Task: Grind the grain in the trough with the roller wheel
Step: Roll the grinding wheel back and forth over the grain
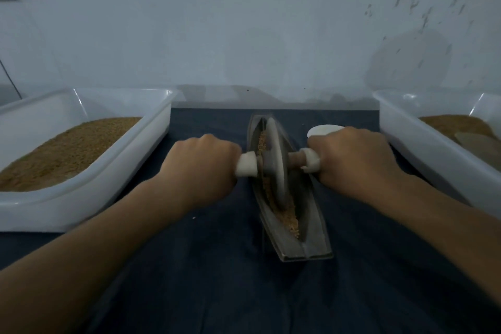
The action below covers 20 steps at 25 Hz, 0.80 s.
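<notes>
Roller wheel: your left hand and right hand each clamp a handle; press evenly, keeping it within the trough over the grain.

place: plain workroom | signs: bare wall, cloth-covered table, 2 grain trays

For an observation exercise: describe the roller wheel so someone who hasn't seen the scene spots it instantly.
Between two white trays, a dark cloth carries a narrow trough. The roller wheel stands on edge in it: the only grey disc, its handles gripped by left hand and right hand.
</notes>
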### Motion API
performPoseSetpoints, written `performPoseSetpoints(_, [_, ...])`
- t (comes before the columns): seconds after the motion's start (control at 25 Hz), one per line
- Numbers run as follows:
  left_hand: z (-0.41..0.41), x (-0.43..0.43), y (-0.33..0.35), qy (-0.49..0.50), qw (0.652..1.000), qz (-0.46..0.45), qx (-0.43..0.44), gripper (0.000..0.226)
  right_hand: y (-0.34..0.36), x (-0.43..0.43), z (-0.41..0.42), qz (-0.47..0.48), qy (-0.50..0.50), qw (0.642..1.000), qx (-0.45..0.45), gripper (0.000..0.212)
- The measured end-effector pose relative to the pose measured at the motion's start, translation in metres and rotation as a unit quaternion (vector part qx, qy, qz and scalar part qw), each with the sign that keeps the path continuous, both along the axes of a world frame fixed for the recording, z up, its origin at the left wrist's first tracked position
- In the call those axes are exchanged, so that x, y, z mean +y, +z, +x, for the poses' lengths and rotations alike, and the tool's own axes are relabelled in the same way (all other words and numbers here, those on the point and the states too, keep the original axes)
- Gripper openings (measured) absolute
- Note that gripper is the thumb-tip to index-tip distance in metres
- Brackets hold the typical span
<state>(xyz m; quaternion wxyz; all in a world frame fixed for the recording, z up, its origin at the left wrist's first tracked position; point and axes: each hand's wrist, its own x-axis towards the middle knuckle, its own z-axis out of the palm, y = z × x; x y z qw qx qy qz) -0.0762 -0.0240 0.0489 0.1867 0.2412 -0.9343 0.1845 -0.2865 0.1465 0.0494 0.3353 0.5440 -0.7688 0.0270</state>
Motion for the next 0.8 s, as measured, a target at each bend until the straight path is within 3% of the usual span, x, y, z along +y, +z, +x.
performPoseSetpoints(0.12, [0.011, 0.015, 0.002, -0.010, 0.997, -0.074, 0.015, 0.048, -0.004, 0.023, 0.006, -0.031, 0.033, 0.999, 0.018, 0.038])
performPoseSetpoints(0.2, [-0.004, 0.007, -0.001, 0.017, 0.997, -0.073, 0.007, 0.032, -0.004, 0.007, 0.001, -0.017, -0.012, 1.000, 0.002, 0.033])
performPoseSetpoints(0.28, [-0.029, -0.010, 0.002, 0.049, 0.997, -0.051, 0.022, 0.009, -0.002, -0.025, -0.010, -0.008, -0.046, 0.996, -0.073, 0.030])
performPoseSetpoints(0.4, [-0.059, -0.033, 0.020, 0.074, 0.997, -0.025, -0.007, 0.011, 0.004, -0.062, -0.026, -0.005, -0.061, 0.988, -0.143, 0.020])
performPoseSetpoints(0.6, [-0.033, -0.012, 0.015, 0.033, 0.999, -0.039, -0.018, 0.009, -0.005, -0.018, -0.009, 0.014, -0.057, 0.992, -0.111, 0.037])
performPoseSetpoints(0.68, [-0.010, 0.006, 0.005, -0.008, 0.997, -0.076, -0.001, 0.025, -0.009, 0.012, 0.002, 0.010, -0.055, 0.997, -0.054, 0.041])
performPoseSetpoints(0.8, [0.003, 0.018, 0.006, -0.014, 0.995, -0.093, 0.018, 0.040, -0.010, 0.029, 0.009, 0.014, -0.062, 0.997, -0.051, 0.036])
